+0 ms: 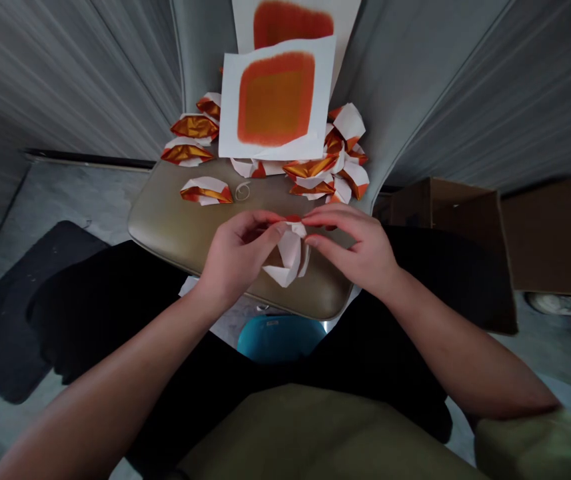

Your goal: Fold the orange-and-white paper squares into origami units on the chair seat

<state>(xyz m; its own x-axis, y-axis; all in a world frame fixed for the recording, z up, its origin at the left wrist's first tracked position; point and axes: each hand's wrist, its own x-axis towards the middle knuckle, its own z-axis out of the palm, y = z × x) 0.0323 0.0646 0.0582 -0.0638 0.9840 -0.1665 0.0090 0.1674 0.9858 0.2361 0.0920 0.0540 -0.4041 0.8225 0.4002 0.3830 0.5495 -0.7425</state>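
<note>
My left hand (pixel 238 250) and my right hand (pixel 352 243) meet over the front of a tan chair seat (pixel 165 223). Both pinch one partly folded piece of white paper with an orange edge (pixel 289 257), fingers closed on its top corners while its point hangs down. Behind the hands lie several finished folded orange-and-white paper pieces (pixel 328 167), with more at the left (pixel 192 137) and one alone (pixel 206 191). Two flat sheets printed with an orange square (pixel 276 99) lean on the chair back.
A small white loop (pixel 242 191) lies on the seat. Open cardboard boxes (pixel 470 220) stand at the right. A blue round object (pixel 278 337) sits below the seat between my legs. A dark mat (pixel 25 280) lies on the floor at the left.
</note>
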